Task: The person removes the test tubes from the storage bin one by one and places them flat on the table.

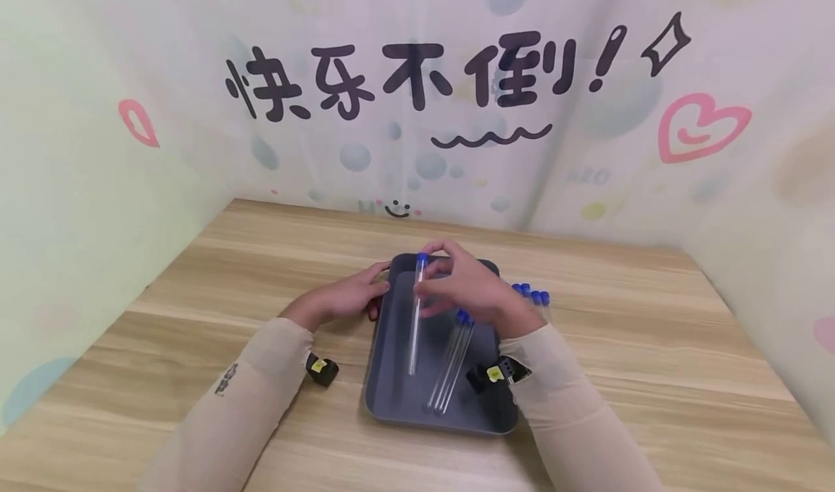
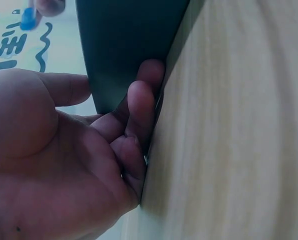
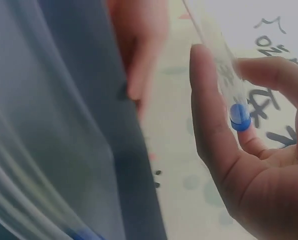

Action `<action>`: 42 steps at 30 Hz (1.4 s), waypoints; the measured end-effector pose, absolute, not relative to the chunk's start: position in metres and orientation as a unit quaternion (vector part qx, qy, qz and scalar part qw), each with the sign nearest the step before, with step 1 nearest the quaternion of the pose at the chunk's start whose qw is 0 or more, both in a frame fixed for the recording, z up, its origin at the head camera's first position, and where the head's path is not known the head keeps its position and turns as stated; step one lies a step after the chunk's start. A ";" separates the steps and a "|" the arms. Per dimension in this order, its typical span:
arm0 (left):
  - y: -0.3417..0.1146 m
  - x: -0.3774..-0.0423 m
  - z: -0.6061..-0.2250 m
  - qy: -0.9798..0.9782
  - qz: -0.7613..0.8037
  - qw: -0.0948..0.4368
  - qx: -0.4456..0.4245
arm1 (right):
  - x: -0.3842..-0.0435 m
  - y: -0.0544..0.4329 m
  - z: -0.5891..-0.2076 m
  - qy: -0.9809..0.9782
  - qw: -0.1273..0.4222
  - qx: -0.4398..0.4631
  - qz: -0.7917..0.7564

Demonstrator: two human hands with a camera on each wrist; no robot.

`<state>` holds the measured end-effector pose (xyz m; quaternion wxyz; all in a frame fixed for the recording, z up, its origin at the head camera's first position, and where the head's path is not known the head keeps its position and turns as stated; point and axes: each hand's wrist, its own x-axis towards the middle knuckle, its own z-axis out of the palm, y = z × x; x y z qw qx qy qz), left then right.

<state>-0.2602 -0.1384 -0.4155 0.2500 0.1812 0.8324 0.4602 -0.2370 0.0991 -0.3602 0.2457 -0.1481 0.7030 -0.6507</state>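
A clear tube [image 1: 414,332], blue cap [image 1: 422,257] farthest away, is held over a grey tray [image 1: 390,399] containing similar tubes [image 1: 454,369].

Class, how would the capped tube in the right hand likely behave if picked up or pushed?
The tube is probably stiff: it looks straight though the right hand holds only its upper part. Slim and round, it would likely roll if laid flat and pushed. Its clear surface looks smooth, so may be slippery.
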 end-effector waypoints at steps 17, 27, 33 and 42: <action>-0.140 -0.261 -0.418 0.831 0.465 0.252 0.175 | -0.230 0.158 -0.342 0.724 0.186 -0.123 -0.653; -0.137 -0.259 -0.416 0.828 0.467 0.256 0.174 | -0.225 0.205 -0.351 0.745 0.168 -0.107 -0.637; -0.138 -0.259 -0.417 0.833 0.459 0.254 0.175 | -0.224 0.224 -0.355 0.770 0.159 -0.090 -0.611; -0.138 -0.261 -0.419 0.833 0.458 0.254 0.177 | -0.221 0.251 -0.363 0.787 0.156 -0.079 -0.592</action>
